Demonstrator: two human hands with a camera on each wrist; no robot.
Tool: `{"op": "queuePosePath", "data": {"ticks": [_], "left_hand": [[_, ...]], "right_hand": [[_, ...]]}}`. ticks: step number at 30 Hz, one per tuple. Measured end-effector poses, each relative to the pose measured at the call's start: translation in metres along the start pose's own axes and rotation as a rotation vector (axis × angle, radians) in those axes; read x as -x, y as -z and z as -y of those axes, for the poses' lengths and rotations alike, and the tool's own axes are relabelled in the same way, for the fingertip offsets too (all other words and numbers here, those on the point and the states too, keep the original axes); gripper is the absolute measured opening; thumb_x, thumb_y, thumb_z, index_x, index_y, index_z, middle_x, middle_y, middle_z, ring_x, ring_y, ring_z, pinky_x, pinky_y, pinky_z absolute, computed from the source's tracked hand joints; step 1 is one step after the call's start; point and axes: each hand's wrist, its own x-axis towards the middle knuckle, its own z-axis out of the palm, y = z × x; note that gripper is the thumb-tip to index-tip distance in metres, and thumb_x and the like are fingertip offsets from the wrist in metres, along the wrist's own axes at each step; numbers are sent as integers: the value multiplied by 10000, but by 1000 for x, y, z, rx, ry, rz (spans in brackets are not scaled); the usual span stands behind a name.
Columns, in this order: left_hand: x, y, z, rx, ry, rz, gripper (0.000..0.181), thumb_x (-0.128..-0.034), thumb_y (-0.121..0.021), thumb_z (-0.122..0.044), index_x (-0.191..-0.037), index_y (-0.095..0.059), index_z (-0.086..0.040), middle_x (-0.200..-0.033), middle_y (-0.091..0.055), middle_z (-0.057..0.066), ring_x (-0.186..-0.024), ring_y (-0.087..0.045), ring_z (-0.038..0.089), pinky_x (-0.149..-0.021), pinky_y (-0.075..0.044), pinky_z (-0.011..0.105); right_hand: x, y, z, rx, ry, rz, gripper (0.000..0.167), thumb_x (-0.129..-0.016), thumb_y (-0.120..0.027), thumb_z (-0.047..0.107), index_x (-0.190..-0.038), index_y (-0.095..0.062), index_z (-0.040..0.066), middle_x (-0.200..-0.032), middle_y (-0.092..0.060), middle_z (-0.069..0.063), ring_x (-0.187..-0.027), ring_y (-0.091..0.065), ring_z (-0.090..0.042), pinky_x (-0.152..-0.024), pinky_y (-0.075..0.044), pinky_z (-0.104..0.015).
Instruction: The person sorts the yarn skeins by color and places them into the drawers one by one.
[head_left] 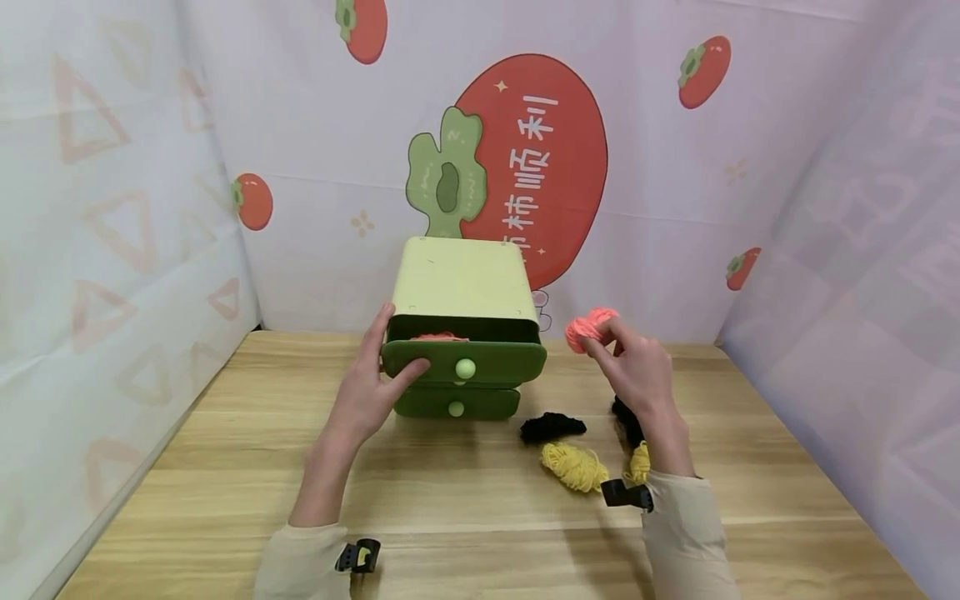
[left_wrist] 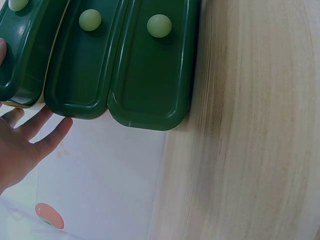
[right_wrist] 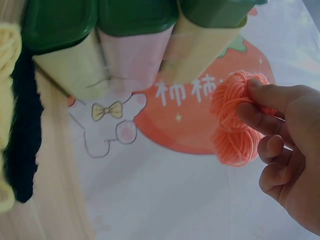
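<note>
A small chest with a pale top (head_left: 465, 275) and green drawer fronts stands at the back of the table. Its top drawer (head_left: 502, 362) is pulled out, with some pink yarn (head_left: 438, 337) showing inside. My left hand (head_left: 367, 392) rests against the chest's left side, thumb on that drawer's front; in the left wrist view the hand (left_wrist: 20, 150) has its fingers spread along the side. Right of the chest, my right hand (head_left: 637, 367) pinches a pink yarn bundle (head_left: 590, 327) in the air; the right wrist view shows the bundle (right_wrist: 237, 117) between thumb and fingers.
On the table (head_left: 465, 517), right of the chest, lie a black yarn bundle (head_left: 552, 427) and a yellow one (head_left: 575, 467). Another black bundle (head_left: 627, 423) and yellow bundle (head_left: 639, 463) are partly hidden by my right arm. A printed cloth (head_left: 315, 108) hangs behind.
</note>
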Motion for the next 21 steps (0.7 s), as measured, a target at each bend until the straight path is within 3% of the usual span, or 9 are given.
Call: {"op": "queuePosePath", "data": {"ticks": [5, 13, 21], "left_hand": [[1, 0, 0, 2, 17, -2, 891, -899, -644, -586, -1546, -35, -521, -1656, -90, -169, -1473, -313, 373, -1091, -357, 661], [2, 1, -1, 8, 18, -3, 885, -896, -649, -585, -1535, -39, -543, -1654, -94, -176, -1454, -346, 381, -1082, -369, 655], [1, -1, -1, 6, 1, -5, 907, -901, -653, -571, -1579, -64, -447, -1655, -101, -167, -1465, -328, 374, -1087, -357, 662]], "right_hand": [[-9, 4, 20, -69, 96, -27, 122, -845, -797, 170, -862, -678, 156, -697, -678, 25, -472, -428, -91, -432, -304, -230], [-23, 7, 45, -122, 219, -64, 160, -805, -835, 165, -832, -682, 125, -651, -640, 33, -503, -434, -50, -466, -319, -159], [-29, 9, 65, -163, 272, -71, 204, -789, -850, 168, -774, -654, 114, -645, -630, 47, -536, -479, -53, -530, -363, -121]]}}
